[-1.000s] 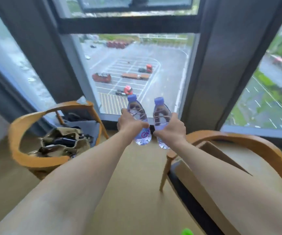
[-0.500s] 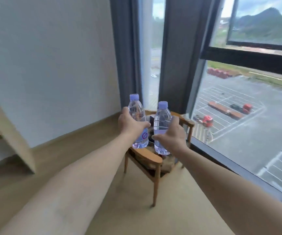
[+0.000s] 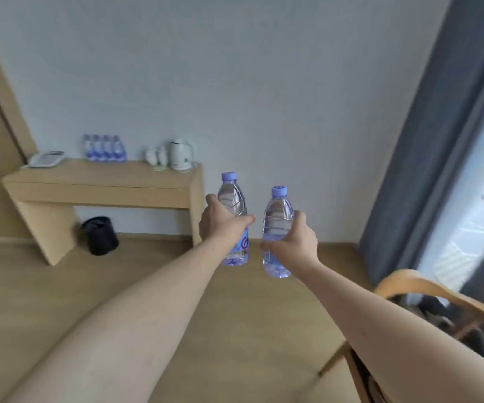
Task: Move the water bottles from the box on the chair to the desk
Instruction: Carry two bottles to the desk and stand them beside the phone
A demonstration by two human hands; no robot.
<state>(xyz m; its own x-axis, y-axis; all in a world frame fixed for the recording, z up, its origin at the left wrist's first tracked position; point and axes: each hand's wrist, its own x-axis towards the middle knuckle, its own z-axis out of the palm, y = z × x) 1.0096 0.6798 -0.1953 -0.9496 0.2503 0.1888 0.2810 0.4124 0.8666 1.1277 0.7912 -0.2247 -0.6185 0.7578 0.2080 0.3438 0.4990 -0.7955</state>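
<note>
My left hand [image 3: 220, 225] grips a clear water bottle [image 3: 232, 199] with a purple cap, held upright in front of me. Beside it my right hand [image 3: 296, 242] grips a second such water bottle [image 3: 277, 216], also upright. Both are held out at arm's length in mid-air. The wooden desk [image 3: 101, 184] stands against the white wall to the far left, well beyond the hands. Several water bottles [image 3: 104, 148] stand in a row at its back edge. The box on the chair is out of view.
On the desk are a white phone [image 3: 47, 159], white cups [image 3: 156, 155] and a white kettle [image 3: 181, 155]. A black bin [image 3: 99, 235] sits on the floor under it. A wooden chair [image 3: 444, 303] holding dark items is at lower right, beside a grey curtain [image 3: 426, 158].
My view has swung left from the window and chairs to the wall and desk. Both hands still hold their bottles out in front.
</note>
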